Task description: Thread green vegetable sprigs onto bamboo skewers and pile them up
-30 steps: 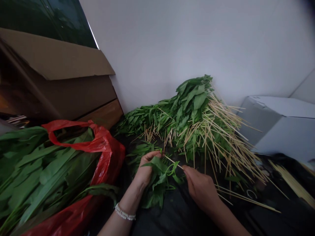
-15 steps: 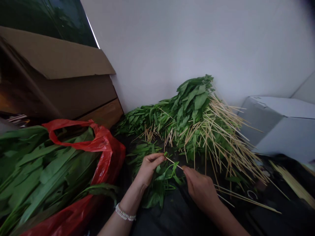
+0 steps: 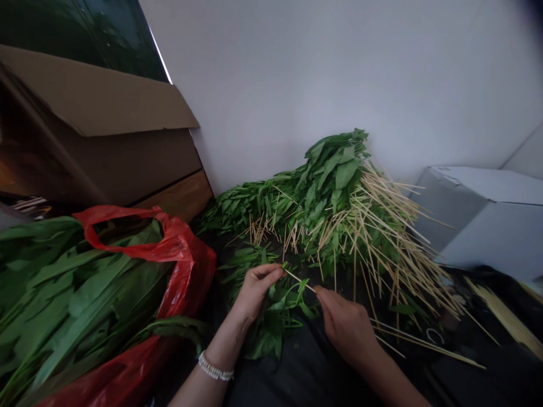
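Two hands: left (image 3: 259,288) pinching leafy green stem (image 3: 285,265), right (image 3: 345,322) closed on thin pale wooden stick (image 3: 299,280).

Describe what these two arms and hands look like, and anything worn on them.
Both are a person's, bare and ungloved, with no sleeve in view. Above the left hand, the wrist wears a bracelet of small, whitish, pearl-like beads in what look like several rows. The right hand and its forearm show no jewellery.
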Demonstrator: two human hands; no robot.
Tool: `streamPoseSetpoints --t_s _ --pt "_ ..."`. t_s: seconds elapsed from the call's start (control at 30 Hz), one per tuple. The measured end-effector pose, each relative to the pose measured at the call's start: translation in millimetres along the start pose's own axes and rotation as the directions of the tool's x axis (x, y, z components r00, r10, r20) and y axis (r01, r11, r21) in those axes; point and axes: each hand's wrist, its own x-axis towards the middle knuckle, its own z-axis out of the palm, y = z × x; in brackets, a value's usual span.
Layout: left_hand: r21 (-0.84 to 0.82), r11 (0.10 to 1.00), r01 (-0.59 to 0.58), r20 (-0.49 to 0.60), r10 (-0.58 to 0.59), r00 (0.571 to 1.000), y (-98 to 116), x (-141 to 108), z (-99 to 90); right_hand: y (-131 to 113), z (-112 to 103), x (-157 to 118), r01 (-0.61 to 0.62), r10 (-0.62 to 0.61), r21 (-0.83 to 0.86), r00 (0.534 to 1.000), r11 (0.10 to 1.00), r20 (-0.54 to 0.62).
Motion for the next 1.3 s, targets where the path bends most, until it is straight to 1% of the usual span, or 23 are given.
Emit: streamPoseSetpoints --t_s 0.17,0.27,0.4,0.47,0.53,0.63,0.7,0.77,0.83,0.9,0.97,1.03,1.07,1.13,1.2,1.3 --pt "0.066 0.997 -0.027 0.017 0.026 1.000 1.7 0.2 -0.6 -0.3 0.5 -0.4 -0.002 0.002 -0.015 1.000 1.000 0.013" --pt "0.139 0.989 -0.052 0.034 0.047 0.998 0.2 -1.9 2.9 -1.0 2.3 -1.4 -0.007 0.008 -0.029 1.000 1.000 0.019" --pt "0.240 0.969 -0.065 0.159 0.027 0.987 -4.0 -6.5 10.7 -3.6 4.3 -1.6 -0.004 0.004 -0.023 0.999 1.000 0.033" --pt "0.251 0.964 -0.086 0.188 0.039 0.981 -3.8 -7.5 12.0 -4.3 3.9 -0.6 0.001 -0.001 -0.017 1.000 1.000 0.020" --pt "0.251 0.961 -0.115 0.179 0.071 0.981 -1.0 -6.4 9.7 -2.9 1.9 1.1 0.009 -0.009 -0.012 1.000 1.000 -0.011" --pt "0.276 0.946 -0.173 0.095 0.153 0.984 4.8 -0.8 0.2 3.9 -4.1 3.3 -0.002 0.000 -0.016 0.994 1.000 -0.112" --pt "0.304 0.932 -0.199 0.024 0.202 0.979 6.9 4.5 -7.5 10.2 -9.8 3.9 -0.067 0.063 -0.015 0.979 0.998 -0.192" --pt "0.331 0.921 -0.207 -0.008 0.222 0.975 6.4 9.7 -13.9 15.7 -16.6 4.1 -0.171 0.170 0.016 0.953 0.985 -0.252" --pt "0.374 0.902 -0.217 0.003 0.233 0.972 3.8 13.7 -17.7 18.5 -23.8 4.5 -0.267 0.275 0.069 0.918 0.961 -0.287" --pt "0.436 0.868 -0.238 0.033 0.249 0.968 0.9 15.9 -19.3 18.3 -30.5 5.5 -0.357 0.375 0.116 0.871 0.927 -0.318" --pt "0.538 0.791 -0.290 0.090 0.288 0.953 -0.6 15.9 -19.9 16.3 -35.8 6.9 -0.441 0.465 0.149 0.819 0.885 -0.337" --pt "0.665 0.649 -0.370 0.198 0.325 0.925 0.4 14.1 -21.3 14.8 -38.7 8.1 -0.496 0.521 0.166 0.783 0.852 -0.339" --pt "0.719 0.560 -0.411 0.260 0.331 0.907 1.7 12.8 -22.5 14.8 -39.1 8.5 -0.501 0.527 0.168 0.780 0.849 -0.338" --pt "0.788 0.403 -0.467 0.366 0.304 0.880 5.2 10.0 -25.9 16.3 -38.4 8.3 -0.482 0.507 0.161 0.795 0.861 -0.332" --pt "0.815 0.301 -0.495 0.433 0.252 0.866 8.1 7.9 -29.5 18.6 -36.4 7.2 -0.452 0.479 0.158 0.817 0.878 -0.322" --pt "0.838 0.199 -0.509 0.477 0.187 0.859 8.9 7.4 -32.6 20.9 -33.1 4.8 -0.431 0.472 0.194 0.827 0.881 -0.305"
